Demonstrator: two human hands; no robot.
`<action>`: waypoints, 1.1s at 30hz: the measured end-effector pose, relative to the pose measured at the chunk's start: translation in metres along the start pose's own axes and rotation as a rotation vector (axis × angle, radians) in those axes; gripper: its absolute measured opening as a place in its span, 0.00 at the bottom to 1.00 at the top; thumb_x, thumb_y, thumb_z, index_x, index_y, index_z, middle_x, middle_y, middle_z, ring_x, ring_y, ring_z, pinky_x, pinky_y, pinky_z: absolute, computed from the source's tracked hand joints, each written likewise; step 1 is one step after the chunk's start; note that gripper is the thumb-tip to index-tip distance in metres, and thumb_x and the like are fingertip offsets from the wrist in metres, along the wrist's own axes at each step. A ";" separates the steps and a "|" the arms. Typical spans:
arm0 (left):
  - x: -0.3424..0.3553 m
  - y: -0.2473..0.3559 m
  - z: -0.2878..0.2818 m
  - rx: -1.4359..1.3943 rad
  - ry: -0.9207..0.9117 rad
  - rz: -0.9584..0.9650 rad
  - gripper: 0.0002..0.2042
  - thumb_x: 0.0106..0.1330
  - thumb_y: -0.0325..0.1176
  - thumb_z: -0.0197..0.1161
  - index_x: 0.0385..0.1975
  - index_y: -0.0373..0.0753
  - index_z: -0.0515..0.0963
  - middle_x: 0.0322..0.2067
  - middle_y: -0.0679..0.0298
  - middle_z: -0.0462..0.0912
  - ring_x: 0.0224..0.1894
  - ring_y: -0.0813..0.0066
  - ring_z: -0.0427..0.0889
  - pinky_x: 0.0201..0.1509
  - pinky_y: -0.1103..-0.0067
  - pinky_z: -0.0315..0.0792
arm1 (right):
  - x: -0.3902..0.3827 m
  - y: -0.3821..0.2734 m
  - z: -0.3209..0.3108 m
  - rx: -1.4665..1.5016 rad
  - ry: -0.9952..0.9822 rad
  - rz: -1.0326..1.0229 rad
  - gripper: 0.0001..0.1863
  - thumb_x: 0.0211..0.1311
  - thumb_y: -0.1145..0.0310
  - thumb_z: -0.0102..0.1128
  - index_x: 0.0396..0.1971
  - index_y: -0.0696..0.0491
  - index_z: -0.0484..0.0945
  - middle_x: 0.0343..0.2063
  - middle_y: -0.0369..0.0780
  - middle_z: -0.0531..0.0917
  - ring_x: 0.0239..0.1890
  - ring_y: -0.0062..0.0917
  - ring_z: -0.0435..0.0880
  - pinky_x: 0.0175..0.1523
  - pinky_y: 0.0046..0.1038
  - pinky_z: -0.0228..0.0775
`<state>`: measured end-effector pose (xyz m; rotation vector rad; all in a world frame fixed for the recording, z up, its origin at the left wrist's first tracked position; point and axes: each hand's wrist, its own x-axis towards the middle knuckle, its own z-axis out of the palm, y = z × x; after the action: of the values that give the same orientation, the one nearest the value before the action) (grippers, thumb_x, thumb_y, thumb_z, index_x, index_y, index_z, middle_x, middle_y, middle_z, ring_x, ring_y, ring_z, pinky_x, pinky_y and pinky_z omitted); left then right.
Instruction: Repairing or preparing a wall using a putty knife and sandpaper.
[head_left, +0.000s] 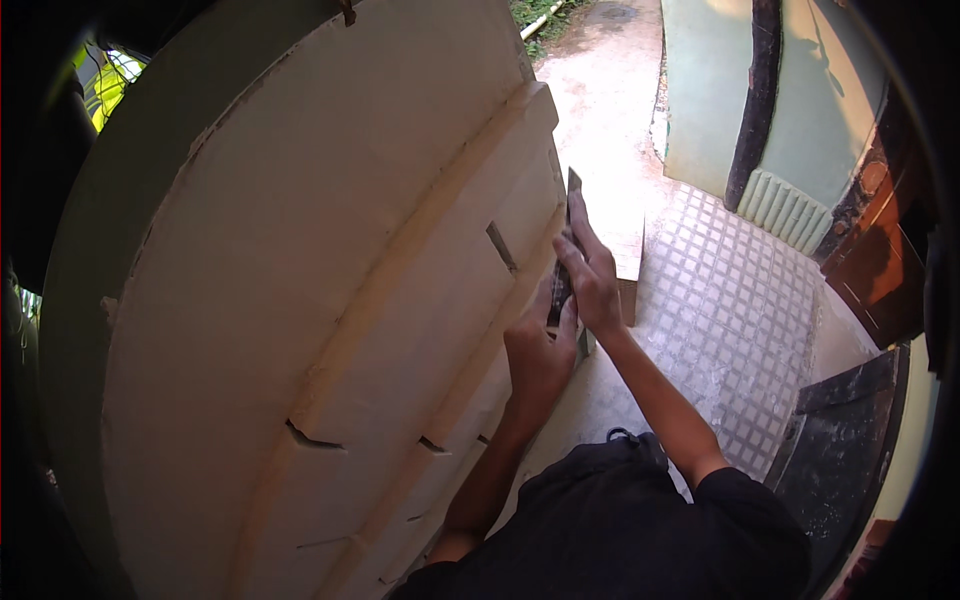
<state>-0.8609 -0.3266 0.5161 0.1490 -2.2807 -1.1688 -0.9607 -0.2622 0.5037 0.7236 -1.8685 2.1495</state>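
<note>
Along the side of a pale slotted panel [260, 250], both hands grip a long flat tool [560, 298]. The left hand [540, 348] clasps its lower end; the right hand [594, 285] lies closed along its upper part. The tip projects beyond the grip.

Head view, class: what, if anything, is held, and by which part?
A narrow flat tool: the left grip holds its near part; the right grip lies along its far part, leaving the far tip bare.
</note>
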 end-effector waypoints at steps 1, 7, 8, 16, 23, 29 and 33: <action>-0.012 -0.016 0.006 -0.009 -0.031 -0.066 0.18 0.60 0.31 0.61 0.49 0.31 0.74 0.33 0.43 0.80 0.35 0.48 0.81 0.38 0.68 0.75 | -0.014 0.010 -0.001 0.008 -0.051 0.104 0.33 0.63 0.71 0.48 0.65 0.67 0.50 0.67 0.52 0.54 0.69 0.32 0.52 0.70 0.28 0.42; -0.100 -0.089 0.029 0.220 -0.135 -0.151 0.17 0.60 0.33 0.61 0.49 0.35 0.75 0.36 0.42 0.79 0.39 0.44 0.80 0.43 0.61 0.73 | -0.145 0.116 -0.013 0.099 -0.091 0.616 0.40 0.57 0.72 0.55 0.67 0.62 0.46 0.60 0.52 0.64 0.61 0.37 0.66 0.65 0.29 0.55; -0.110 -0.091 0.033 0.221 -0.252 -0.232 0.16 0.61 0.34 0.60 0.48 0.35 0.76 0.35 0.43 0.80 0.39 0.44 0.80 0.42 0.59 0.72 | -0.171 0.145 -0.021 0.097 -0.024 0.681 0.43 0.55 0.76 0.55 0.68 0.59 0.41 0.54 0.50 0.69 0.49 0.32 0.74 0.54 0.29 0.67; -0.158 -0.133 0.051 0.242 -0.313 -0.348 0.14 0.61 0.35 0.59 0.45 0.36 0.77 0.29 0.44 0.80 0.36 0.46 0.80 0.40 0.59 0.72 | -0.190 0.148 -0.022 0.234 0.020 1.107 0.39 0.54 0.82 0.52 0.65 0.54 0.46 0.32 0.42 0.74 0.27 0.25 0.76 0.27 0.29 0.72; -0.204 -0.208 0.059 0.065 -0.736 -0.343 0.21 0.67 0.49 0.52 0.45 0.37 0.78 0.30 0.45 0.81 0.34 0.50 0.81 0.37 0.65 0.74 | -0.265 0.278 -0.068 0.363 -0.165 1.614 0.08 0.55 0.79 0.41 0.27 0.68 0.69 0.22 0.48 0.75 0.23 0.37 0.81 0.24 0.35 0.75; -0.333 -0.337 0.091 -0.017 -0.716 -1.071 0.20 0.67 0.48 0.51 0.44 0.39 0.80 0.30 0.61 0.84 0.27 0.73 0.81 0.32 0.76 0.74 | -0.316 0.294 -0.137 -0.313 -0.736 1.305 0.12 0.52 0.76 0.48 0.31 0.69 0.74 0.33 0.51 0.81 0.27 0.40 0.84 0.33 0.38 0.78; -0.482 -0.359 0.057 0.325 -0.357 -1.521 0.18 0.60 0.43 0.48 0.36 0.37 0.81 0.38 0.51 0.83 0.42 0.55 0.82 0.47 0.63 0.74 | -0.348 0.359 -0.181 -0.862 -1.202 1.326 0.09 0.42 0.74 0.56 0.25 0.61 0.80 0.33 0.49 0.82 0.32 0.32 0.83 0.33 0.37 0.75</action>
<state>-0.5440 -0.3408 0.0024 2.2188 -2.4972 -1.4352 -0.8674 -0.0942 0.0081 0.6053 -4.3119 0.5386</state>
